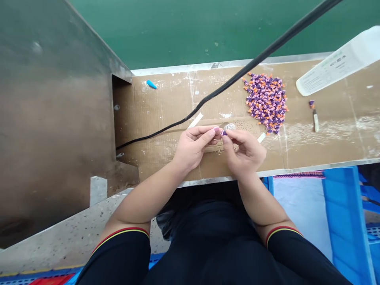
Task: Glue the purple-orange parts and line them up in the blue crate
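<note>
along the cardboard-covered bench top [329,144], 2 forearms reach forward from dark sleeves [124,253] edged with red and yellow stripes, and the hands meet near the front edge. the left hand [192,148] is curled, with its thumb and fingers pinched together and their tips pressed against a small purple piece [225,133]. the right hand [245,152] is also curled and closed, its thumb and forefinger gripping the same piece from the other side, so that it sits between the 2 hands above the cardboard. just beyond the fingertips is a small clear round disc [229,127]; whether it is held or lying on the cardboard is hard to tell. to the right of the hands, towards the back of the bench, lies a loose pile of purple and orange pieces [265,103]. further right, a small white-handled tool [316,126] lies just below a single purple bit [311,103], and a white printed plastic sheet [335,61] lies across the far corner. a blue piece [151,84] sits alone at the far left, and a black cable [237,79] crosses the bench. a metal panel [53,118] rises on the left, and a blue plastic crate [341,221] sits below the bench on the right.
</note>
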`<state>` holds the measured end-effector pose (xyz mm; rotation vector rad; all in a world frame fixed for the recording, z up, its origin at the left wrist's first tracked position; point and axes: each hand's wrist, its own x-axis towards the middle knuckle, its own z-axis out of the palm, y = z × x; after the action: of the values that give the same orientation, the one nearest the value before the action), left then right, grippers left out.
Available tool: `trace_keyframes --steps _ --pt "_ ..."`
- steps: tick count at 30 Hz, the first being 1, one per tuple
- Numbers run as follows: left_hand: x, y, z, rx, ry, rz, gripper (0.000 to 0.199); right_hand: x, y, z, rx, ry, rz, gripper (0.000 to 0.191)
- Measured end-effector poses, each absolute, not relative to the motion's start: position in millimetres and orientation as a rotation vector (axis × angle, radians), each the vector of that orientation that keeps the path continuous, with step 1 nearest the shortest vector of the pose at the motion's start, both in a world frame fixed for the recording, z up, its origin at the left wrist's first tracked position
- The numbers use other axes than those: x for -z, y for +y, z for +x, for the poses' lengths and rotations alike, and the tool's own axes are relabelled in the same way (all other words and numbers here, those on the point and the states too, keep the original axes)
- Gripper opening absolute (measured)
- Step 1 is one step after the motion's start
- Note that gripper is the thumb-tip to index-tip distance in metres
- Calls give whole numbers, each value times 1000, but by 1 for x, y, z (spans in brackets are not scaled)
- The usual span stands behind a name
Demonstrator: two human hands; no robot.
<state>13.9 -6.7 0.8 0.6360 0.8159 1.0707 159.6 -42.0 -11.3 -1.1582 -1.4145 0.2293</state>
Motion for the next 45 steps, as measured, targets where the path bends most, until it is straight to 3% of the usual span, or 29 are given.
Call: trace_keyframes --steps 5,24,29,35,42,45 --pt "5 -9 14 -1099 834 698 31 18 -39 154 -36 -1404 -1145 13" --pt "10 -12 16 -1166 962 909 34 20 -38 159 -45 -1467 -1193 13" --pt "16 -15 15 -1229 969 1056 22 19 -40 159 -52 -1462 -1168 20" --pt "14 -16 16 -1244 1035 1138 29 20 -42 159 -39 -1474 -1209 17" --pt "11 -19 15 -1251 935 1219 12 21 -41 160 -46 -1435 -1180 19" --pt "17 -19 15 -1201 904 1176 17 25 -41 162 -61 -1442 -1209 17"
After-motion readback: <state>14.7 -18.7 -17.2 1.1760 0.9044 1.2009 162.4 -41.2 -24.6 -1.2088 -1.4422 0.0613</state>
